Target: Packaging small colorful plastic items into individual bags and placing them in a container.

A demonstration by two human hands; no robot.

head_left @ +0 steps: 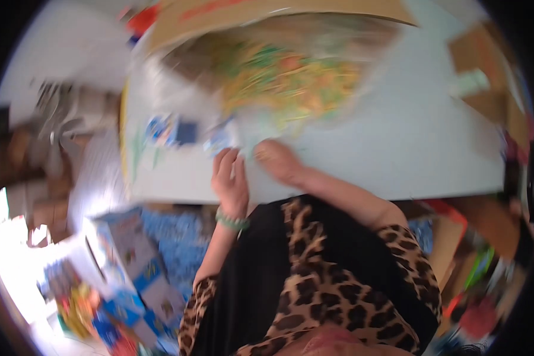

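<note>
My left hand (230, 181), with a green bead bracelet (231, 221) at the wrist, is at the near left part of the white table (409, 148). Its fingertips meet the lower edge of a small blue-and-white packet (222, 136) and seem to pinch it. My right hand (279, 161) is just to the right, its fingers curled in and smeared; anything inside them is hidden. Beyond both hands, a clear bag in a tipped cardboard box (279, 13) spills many small green, yellow and orange pieces (296, 80), too blurred to name.
Another blue-and-white packet (160, 130) and a dark blue square (187, 132) lie left of my hands. A brown carton (480, 65) stands at the far right. Below the table's left edge is a box of blue packets (181, 243).
</note>
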